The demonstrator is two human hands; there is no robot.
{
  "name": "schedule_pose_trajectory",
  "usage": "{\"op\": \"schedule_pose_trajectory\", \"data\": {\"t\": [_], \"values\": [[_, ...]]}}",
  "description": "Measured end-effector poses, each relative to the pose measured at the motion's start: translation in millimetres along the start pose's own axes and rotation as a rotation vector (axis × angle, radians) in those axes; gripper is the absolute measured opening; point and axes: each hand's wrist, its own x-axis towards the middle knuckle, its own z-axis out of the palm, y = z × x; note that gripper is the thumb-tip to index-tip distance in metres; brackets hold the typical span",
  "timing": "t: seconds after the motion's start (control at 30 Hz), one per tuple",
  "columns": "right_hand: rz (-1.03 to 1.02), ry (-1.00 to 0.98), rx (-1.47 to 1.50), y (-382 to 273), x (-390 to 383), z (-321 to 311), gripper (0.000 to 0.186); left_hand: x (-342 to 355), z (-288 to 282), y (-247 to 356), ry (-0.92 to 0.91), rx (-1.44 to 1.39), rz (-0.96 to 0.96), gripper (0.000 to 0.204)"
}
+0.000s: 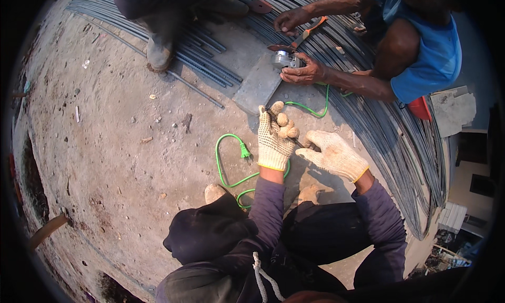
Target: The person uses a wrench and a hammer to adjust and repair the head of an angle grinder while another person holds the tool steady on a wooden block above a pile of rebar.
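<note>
My left hand, in a cream knitted glove with a dotted palm, has its palm turned up and its fingers curled. A thin dark rod-like piece lies across that palm, mostly covered by the fingers. My right hand, in a matching glove, pinches toward the piece's near end with thumb and fingers; its exact kind is hidden. Just beyond my hands, a co-worker's hand holds a grey and silver power tool over a flat concrete slab. The co-worker's other hand hovers by an orange-handled tool.
Long bundles of steel rebar curve along the right, with more bars at the upper left. A green cord with a plug loops on the dusty ground beside my left forearm. Another person's shoe stands near the bars.
</note>
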Motion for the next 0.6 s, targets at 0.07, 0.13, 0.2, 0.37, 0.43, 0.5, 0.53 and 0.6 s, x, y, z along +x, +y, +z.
{"op": "schedule_pose_trajectory", "data": {"t": [0.07, 0.13, 0.2, 0.37, 0.43, 0.5, 0.53, 0.6], "values": [[0.016, -0.019, -0.004, -0.3, 0.0, 0.4, 0.036, -0.2, 0.0, -0.3, -0.016, 0.019, 0.01, 0.046], [0.029, -0.04, -0.01, 0.1, -0.5, 0.1, 0.036, 0.0, -1.9, -1.3, -0.12, -0.021, -0.022, 0.046], [0.018, -0.063, -0.014, 0.6, -0.6, 0.1, 0.037, 0.0, -3.1, -2.5, -0.169, -0.042, -0.045, 0.046], [0.006, -0.071, -0.007, 3.6, 0.6, 1.7, 0.036, -0.5, -2.2, -3.3, -0.162, -0.035, -0.057, 0.046], [0.011, -0.055, -0.014, 4.6, 0.9, 3.3, 0.035, 0.5, -3.6, -2.7, -0.16, -0.027, -0.047, 0.047], [0.027, -0.064, -0.01, 4.4, 1.6, 2.5, 0.035, 1.2, -3.9, -2.1, -0.143, -0.041, -0.043, 0.047], [0.036, -0.068, -0.006, 4.9, 1.6, 2.7, 0.035, 1.5, -3.7, -2.1, -0.127, -0.06, -0.045, 0.047], [0.057, -0.065, 0.006, 5.9, 1.6, 2.3, 0.036, 1.9, -3.9, -3.4, -0.112, -0.08, -0.028, 0.048]]}}
